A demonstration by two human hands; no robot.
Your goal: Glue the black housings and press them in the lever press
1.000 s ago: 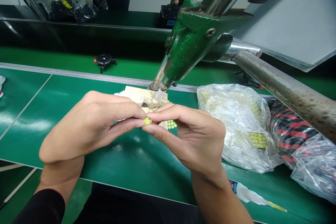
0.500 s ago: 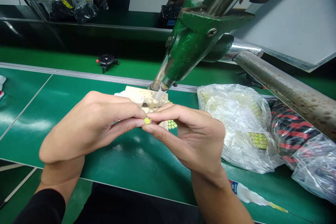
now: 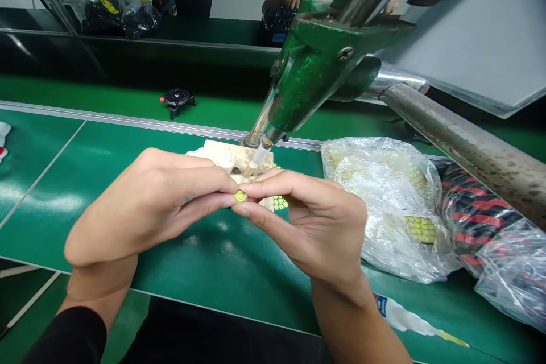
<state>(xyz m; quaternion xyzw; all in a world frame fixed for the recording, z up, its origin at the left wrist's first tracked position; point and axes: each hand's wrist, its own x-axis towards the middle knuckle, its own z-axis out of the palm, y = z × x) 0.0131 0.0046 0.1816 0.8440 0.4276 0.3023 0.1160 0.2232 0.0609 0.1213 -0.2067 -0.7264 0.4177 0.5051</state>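
My left hand [image 3: 153,205] and my right hand [image 3: 302,216] meet in front of the press, thumbs and index fingers closed in a pinch. Between the fingertips they hold a small round bubble level [image 3: 240,197], its yellow-green face with a dark ring turned toward me. Both hands touch it. Just behind them a cream block fixture [image 3: 239,152] stands under the green press [image 3: 315,74], partly covered by my fingers. A white round cap-like piece [image 3: 219,156] is at the block's left. Several similar yellow-green levels [image 3: 279,203] lie beside its right side.
To the right sit a clear plastic bag [image 3: 384,199] of yellow-green pieces and a wrapped black-and-red bundle [image 3: 478,216]. A white glue bottle [image 3: 409,318] lies near the front edge. A black three-legged part [image 3: 177,100] rests on the back belt. People stand beyond.
My hands and the bubble level stay almost still. The black three-legged part has shifted slightly right. At the back, a co-worker's hand has come into view above a dark box.
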